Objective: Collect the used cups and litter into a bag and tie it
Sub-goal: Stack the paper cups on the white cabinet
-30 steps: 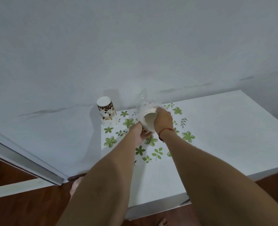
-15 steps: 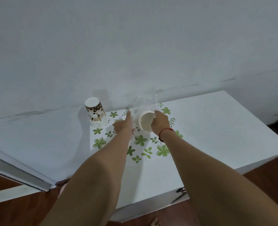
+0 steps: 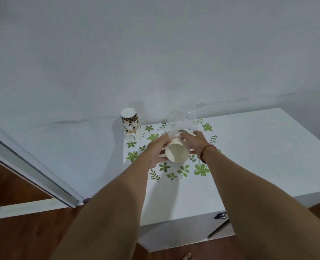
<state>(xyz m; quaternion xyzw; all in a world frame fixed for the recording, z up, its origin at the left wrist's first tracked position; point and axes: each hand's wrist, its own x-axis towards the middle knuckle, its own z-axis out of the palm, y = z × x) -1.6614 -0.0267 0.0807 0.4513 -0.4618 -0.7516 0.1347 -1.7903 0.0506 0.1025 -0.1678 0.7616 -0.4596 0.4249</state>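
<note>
Above the table, left hand, right hand, both gripping clear bag round cream paper cup

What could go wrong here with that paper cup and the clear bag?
The white paper cup lies tilted, mouth towards the person, gripped between the left hand and right hand; it could slip out of the thin clear plastic bag. The upside-down stack of bean-printed paper cups stands close by on the white leaf-patterned table; a careless left arm might topple it.
</note>
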